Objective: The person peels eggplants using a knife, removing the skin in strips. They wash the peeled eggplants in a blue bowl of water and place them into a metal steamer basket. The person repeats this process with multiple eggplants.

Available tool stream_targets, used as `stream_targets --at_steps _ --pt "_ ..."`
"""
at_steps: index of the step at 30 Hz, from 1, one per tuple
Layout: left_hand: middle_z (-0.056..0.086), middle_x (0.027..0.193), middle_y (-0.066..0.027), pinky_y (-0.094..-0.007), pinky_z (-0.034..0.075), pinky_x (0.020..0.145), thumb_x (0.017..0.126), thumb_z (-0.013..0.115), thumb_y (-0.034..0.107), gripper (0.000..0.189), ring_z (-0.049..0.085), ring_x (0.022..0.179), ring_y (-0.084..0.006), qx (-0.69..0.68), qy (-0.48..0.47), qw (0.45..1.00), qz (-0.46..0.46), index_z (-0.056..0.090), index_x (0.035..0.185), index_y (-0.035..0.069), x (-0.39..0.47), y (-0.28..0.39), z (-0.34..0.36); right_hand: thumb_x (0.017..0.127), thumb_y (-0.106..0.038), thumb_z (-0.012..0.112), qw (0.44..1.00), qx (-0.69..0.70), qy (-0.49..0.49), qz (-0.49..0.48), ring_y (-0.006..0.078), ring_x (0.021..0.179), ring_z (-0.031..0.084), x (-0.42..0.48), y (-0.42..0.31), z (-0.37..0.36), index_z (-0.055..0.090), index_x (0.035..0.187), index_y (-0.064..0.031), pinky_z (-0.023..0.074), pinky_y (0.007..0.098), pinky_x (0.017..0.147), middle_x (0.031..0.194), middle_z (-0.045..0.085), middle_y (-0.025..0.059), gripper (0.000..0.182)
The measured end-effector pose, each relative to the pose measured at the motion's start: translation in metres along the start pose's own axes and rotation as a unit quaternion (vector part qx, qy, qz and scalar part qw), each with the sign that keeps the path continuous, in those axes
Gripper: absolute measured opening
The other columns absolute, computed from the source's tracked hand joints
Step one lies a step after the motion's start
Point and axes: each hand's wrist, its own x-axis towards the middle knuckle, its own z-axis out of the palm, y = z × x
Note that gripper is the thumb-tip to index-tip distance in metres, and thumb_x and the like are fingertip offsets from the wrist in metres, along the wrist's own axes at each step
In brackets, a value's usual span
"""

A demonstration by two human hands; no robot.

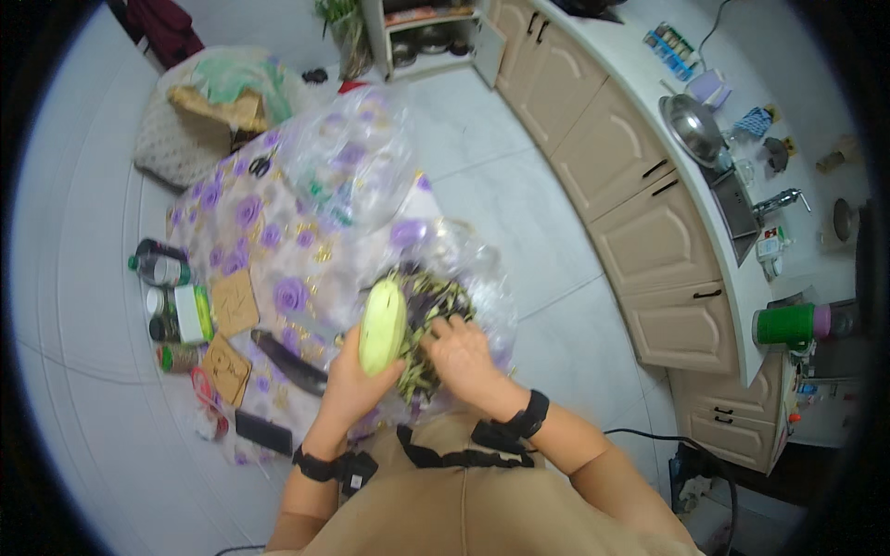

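Observation:
My left hand (356, 381) is wrapped around a pale green peeled vegetable (383, 325), likely an eggplant, held upright with its far end free. Just to the right, my right hand (460, 354) rests its fingers on a heap of dark purple and green peelings (421, 306). The fingers of that hand are curled, and whether anything is pinched in them is hidden. A whole dark purple eggplant (290, 363) lies on the table left of my left hand, its near end partly behind the hand.
A flowered plastic cloth (278, 260) covers the table. Clear plastic bags (351, 153) lie at its far side, by black scissors (259, 167). Cardboard pieces (235, 302), bottles (160, 270) and a phone (264, 432) line the left edge. A counter (636, 73) with a sink (737, 208) runs along the right.

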Motion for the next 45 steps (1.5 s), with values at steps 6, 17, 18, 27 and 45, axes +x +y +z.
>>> stream_targets --at_steps 6,17,18,27,45 --pt "0.062 0.096 -0.0112 -0.0339 0.048 0.078 0.073 0.073 0.013 0.052 0.059 0.087 -0.0201 0.019 0.039 0.997 -0.063 0.049 0.117 0.0 0.001 0.021 0.038 0.066 -0.01 0.06 0.993 0.091 -0.029 -0.072 0.0251 0.08 0.06 0.0 0.043 0.01 0.065 0.08 -0.0091 0.0457 0.0376 0.067 0.08 0.061 0.0086 0.014" --pt "0.057 0.08 -0.005 -0.0264 0.047 0.055 0.078 0.067 0.011 0.037 0.055 0.062 -0.012 -0.095 0.175 0.976 -0.084 0.05 0.11 0.001 0.016 0.159 0.161 0.081 -0.006 0.058 0.929 0.346 -0.121 -0.055 0.0365 0.091 0.06 -0.08 0.232 -0.105 0.054 0.123 -0.0098 0.048 0.0455 0.075 0.099 0.062 0.0156 0.043" --pt "0.057 0.082 -0.0052 -0.0268 0.048 0.056 0.079 0.067 0.011 0.036 0.056 0.064 -0.0124 -0.119 0.172 0.976 -0.067 0.049 0.11 0.001 0.022 0.17 0.175 0.082 -0.007 0.059 0.928 0.35 -0.123 -0.046 0.0354 0.092 0.06 -0.081 0.245 -0.119 0.055 0.121 -0.0079 0.0482 0.0442 0.075 0.099 0.063 0.0146 0.04" --pt "0.058 0.087 -0.0062 -0.0278 0.05 0.058 0.08 0.069 0.011 0.039 0.058 0.067 -0.0136 -0.22 0.051 0.974 -0.022 0.049 0.112 0.0 0.113 0.237 0.279 0.091 -0.015 0.056 0.842 0.531 -0.077 0.057 0.016 0.079 0.063 -0.049 0.341 -0.171 0.053 0.125 -0.0074 0.0492 0.0293 0.069 0.091 0.065 0.0085 0.035" --pt "0.056 0.089 -0.0066 -0.0261 0.049 0.063 0.095 0.052 0.021 0.031 0.057 0.07 -0.0123 -0.358 0.012 0.934 0.017 0.042 0.116 0.0 0.428 0.327 0.327 0.098 -0.019 0.044 0.723 0.688 -0.043 0.034 0.0101 0.076 0.056 0.23 0.529 -0.204 0.045 0.125 0.0007 0.0473 0.0249 0.067 0.097 0.059 0.0075 0.033"
